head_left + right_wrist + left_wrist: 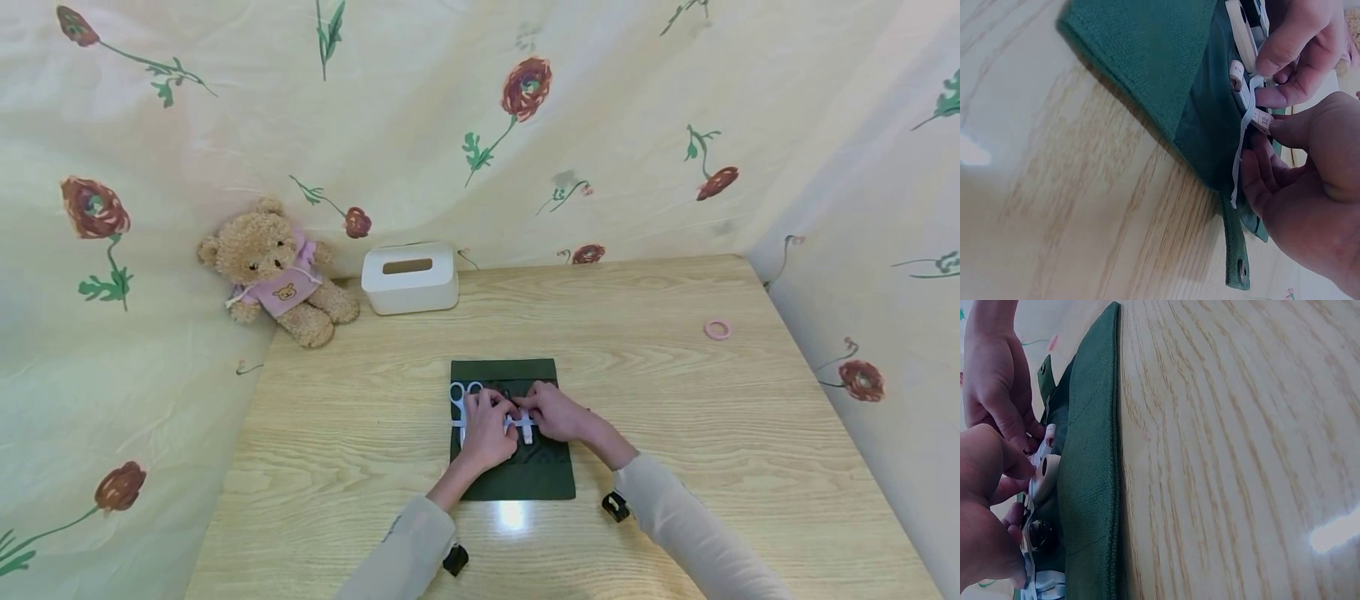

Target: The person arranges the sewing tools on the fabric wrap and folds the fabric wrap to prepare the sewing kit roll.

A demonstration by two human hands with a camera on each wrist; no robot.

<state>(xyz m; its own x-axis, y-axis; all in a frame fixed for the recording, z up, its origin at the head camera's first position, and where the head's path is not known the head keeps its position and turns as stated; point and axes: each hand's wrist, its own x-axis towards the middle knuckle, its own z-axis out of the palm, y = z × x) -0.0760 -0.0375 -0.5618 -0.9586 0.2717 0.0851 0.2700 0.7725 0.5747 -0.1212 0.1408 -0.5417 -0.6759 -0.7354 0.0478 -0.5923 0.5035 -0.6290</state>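
Note:
A dark green fabric sewing case (517, 485) lies unfolded on the table, with white scissors (458, 398) at its left under a white elastic band (1237, 169). My right hand (558, 413) pinches a folded measuring tape (1262, 120), thumb on its printed face, fingers behind the band. Beside it my left hand (490, 431) has thumb and index finger pinching the band next to the tape. Close to the left fingers, a cream ring-shaped roll (1047, 476) and a dark shiny round piece (1041, 534) sit in the case. The left palm covers part of the contents.
A teddy bear (285, 275) in a pink top sits at the back left, next to a white tissue box (411, 292). Toward the right lies a pink ring (717, 330). From the case extends a snap strap (1235, 250). Floral cloth hangs behind the wooden table (337, 433).

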